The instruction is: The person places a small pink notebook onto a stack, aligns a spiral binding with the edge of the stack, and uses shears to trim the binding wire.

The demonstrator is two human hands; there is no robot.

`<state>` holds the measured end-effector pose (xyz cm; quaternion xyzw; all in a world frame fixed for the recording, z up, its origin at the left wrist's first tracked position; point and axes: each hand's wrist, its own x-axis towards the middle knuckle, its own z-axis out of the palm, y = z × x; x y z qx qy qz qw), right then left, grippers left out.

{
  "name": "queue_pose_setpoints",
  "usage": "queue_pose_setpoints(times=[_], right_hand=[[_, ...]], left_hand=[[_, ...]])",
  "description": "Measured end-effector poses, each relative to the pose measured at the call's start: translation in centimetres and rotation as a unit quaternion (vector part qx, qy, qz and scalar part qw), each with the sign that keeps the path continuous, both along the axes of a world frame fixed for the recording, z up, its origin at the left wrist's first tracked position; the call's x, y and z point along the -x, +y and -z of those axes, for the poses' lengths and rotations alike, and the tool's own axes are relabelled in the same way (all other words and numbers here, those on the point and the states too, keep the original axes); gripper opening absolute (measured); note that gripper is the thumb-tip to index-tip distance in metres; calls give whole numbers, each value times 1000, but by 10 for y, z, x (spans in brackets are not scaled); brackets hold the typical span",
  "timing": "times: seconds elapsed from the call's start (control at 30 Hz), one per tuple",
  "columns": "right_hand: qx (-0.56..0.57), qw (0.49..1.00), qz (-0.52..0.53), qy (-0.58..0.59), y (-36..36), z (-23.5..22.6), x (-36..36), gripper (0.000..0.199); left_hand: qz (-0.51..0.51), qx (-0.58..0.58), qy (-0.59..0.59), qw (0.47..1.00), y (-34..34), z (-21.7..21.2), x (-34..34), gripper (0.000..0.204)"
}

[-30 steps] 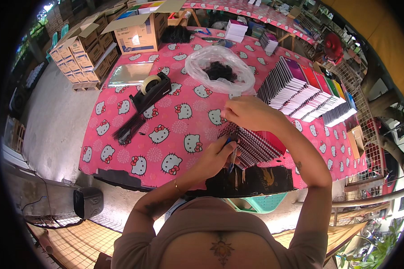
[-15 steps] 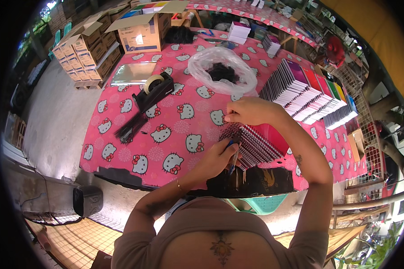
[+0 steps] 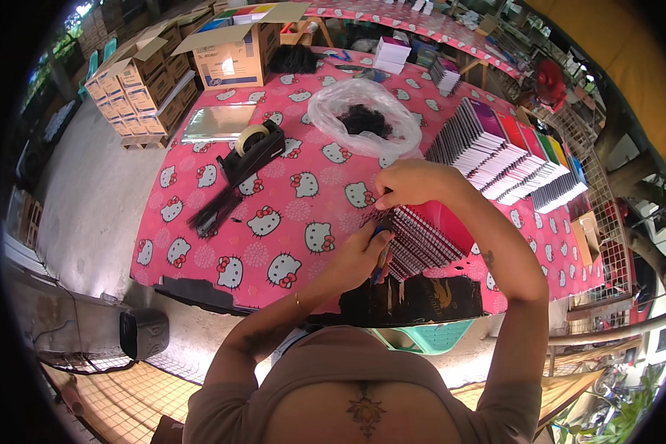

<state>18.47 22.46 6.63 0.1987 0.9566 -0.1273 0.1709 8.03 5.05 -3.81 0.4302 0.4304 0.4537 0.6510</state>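
Spiral notebook [image 3: 422, 237] clamped in both hands' grip, left hand [image 3: 362, 255] and right hand [image 3: 414, 185], near plastic bag [image 3: 362, 115] and notebook stacks [image 3: 503, 159].

Both forearms come up from the near edge and meet just right of the middle. The left hand [image 3: 364, 255] is curled, fingers closed in a pinch near its fingertips, wrist straight, with a thin bracelet on the forearm. The right arm bends sharply at the elbow on the right side, forearm angling far and left. The right hand [image 3: 411, 183] is cupped palm down, fingers bent downward, just beyond the left hand.
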Motion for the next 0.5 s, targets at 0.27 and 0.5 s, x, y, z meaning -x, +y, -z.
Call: queue_pose_setpoints(times=[0.27, 0.5], right_hand=[[41, 997, 40, 42, -3, 1, 6, 33], [46, 998, -9, -46, -2, -3, 14, 30]], left_hand=[[4, 12, -17, 1000, -13, 17, -4, 34], [-20, 21, -2, 1000, -4, 14, -7, 33]])
